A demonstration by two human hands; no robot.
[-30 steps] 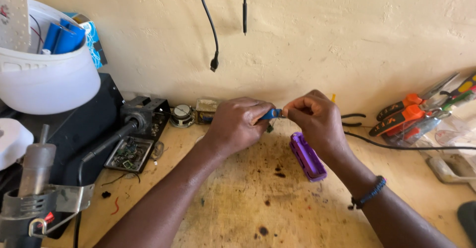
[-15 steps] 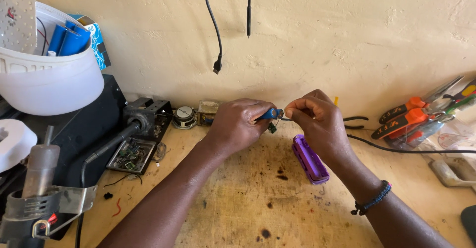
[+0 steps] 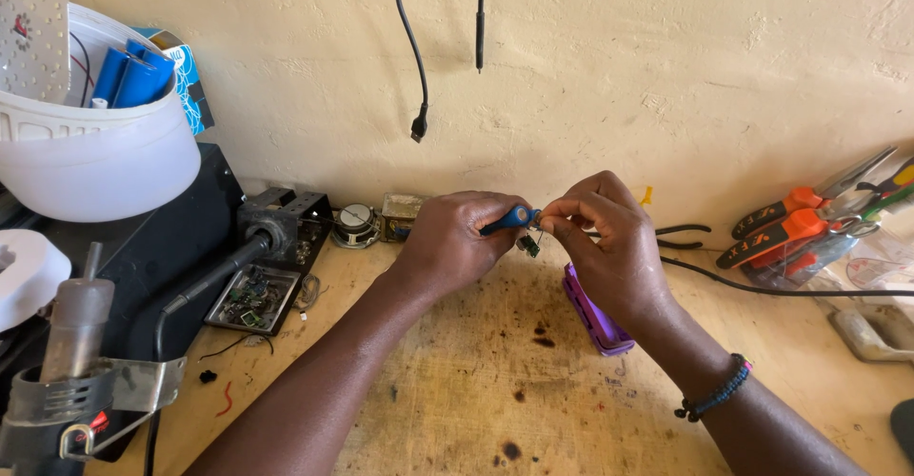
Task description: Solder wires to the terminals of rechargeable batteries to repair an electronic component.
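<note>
Nearest, at the left edge: a hot-air gun (image 3: pixel 71 343) upright in its metal holder. On the stained wooden counter (image 3: pixel 457 409), a little farther, a small tray of electronic scraps (image 3: pixel 249 297) to the left and a purple case (image 3: pixel 595 309) lying flat to the right, partly hidden under the right wrist. On that wrist, a dark beaded bracelet (image 3: pixel 714 395).

Above the middle of the counter, both hands raised and meeting. Left hand (image 3: pixel 457 240) clenched around a blue-handled tool (image 3: pixel 512 217), tip pointing right. Right hand (image 3: pixel 609 247) pinching a tiny circuit board (image 3: pixel 529 244) between thumb and fingertips, just at the tool's tip; contact between the two too small to tell.

Farther back, against the wall: a small round speaker (image 3: pixel 356 225) left of the hands, orange-handled pliers (image 3: pixel 809 214) at far right. Far left, a white bucket (image 3: pixel 95 167) holding blue cylinders (image 3: pixel 133 76). Hanging down the wall, two black cables (image 3: pixel 411 48).
</note>
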